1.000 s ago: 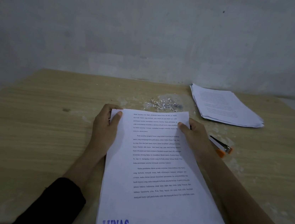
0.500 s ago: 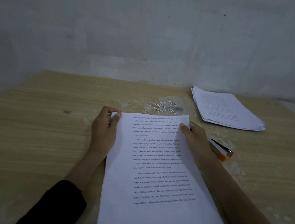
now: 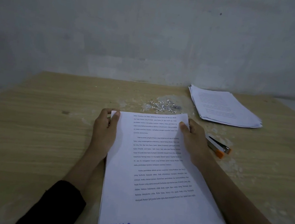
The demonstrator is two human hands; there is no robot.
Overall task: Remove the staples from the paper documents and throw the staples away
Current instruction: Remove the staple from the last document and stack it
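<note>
A white printed document (image 3: 153,177), stamped "LUNAS" in blue at its near corner, lies lengthwise before me on the wooden table (image 3: 38,135). My left hand (image 3: 104,134) grips its far left corner, thumb on top and fingers curled under the edge. My right hand (image 3: 194,141) holds the far right corner, thumb pressed on the page. Just beyond the document's far edge lies a small heap of pulled staples (image 3: 162,105). No staple is visible in the held corners.
A second stack of white papers (image 3: 225,108) lies at the back right. A black and orange stapler (image 3: 217,146) rests on the table right of my right hand. A grey wall (image 3: 153,28) closes off the table's far side.
Both hands and the document stay almost where they were; the document has shifted very slightly nearer to me and the view has tipped down a little.
</note>
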